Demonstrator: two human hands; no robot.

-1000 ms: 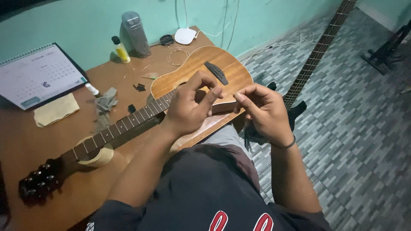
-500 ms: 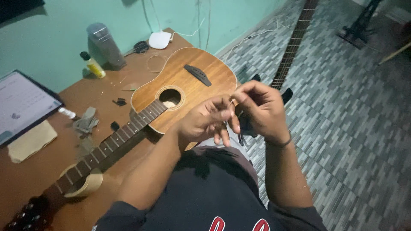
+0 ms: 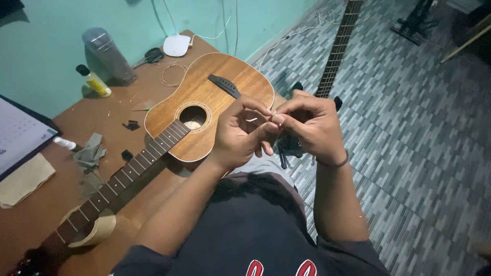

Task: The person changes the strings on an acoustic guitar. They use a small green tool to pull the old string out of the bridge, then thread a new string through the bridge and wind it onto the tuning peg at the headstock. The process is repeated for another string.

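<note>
An acoustic guitar (image 3: pixel 204 97) lies flat on the brown table (image 3: pixel 30 214), its neck running down to the left over a roll of tape (image 3: pixel 97 230). My left hand (image 3: pixel 240 135) and my right hand (image 3: pixel 309 130) are raised together just off the guitar's lower edge. Their fingertips meet and pinch a small pale thing (image 3: pixel 271 118); what it is cannot be made out. A thin pale strip (image 3: pixel 251 119) shows between the fingers.
At the back of the table stand a grey container (image 3: pixel 108 53), a yellow bottle (image 3: pixel 94 82), a white device (image 3: pixel 177 45) and a coil of wire (image 3: pixel 173 74). A calendar (image 3: pixel 18 135), cloths (image 3: pixel 23 179) and small black bits (image 3: pixel 132 125) lie left. A second guitar's neck (image 3: pixel 337 46) leans over the tiled floor.
Both hands have lifted off the guitar body and moved right, toward me, fingertips now pinched together. The view has shifted, so the guitar sits further left.
</note>
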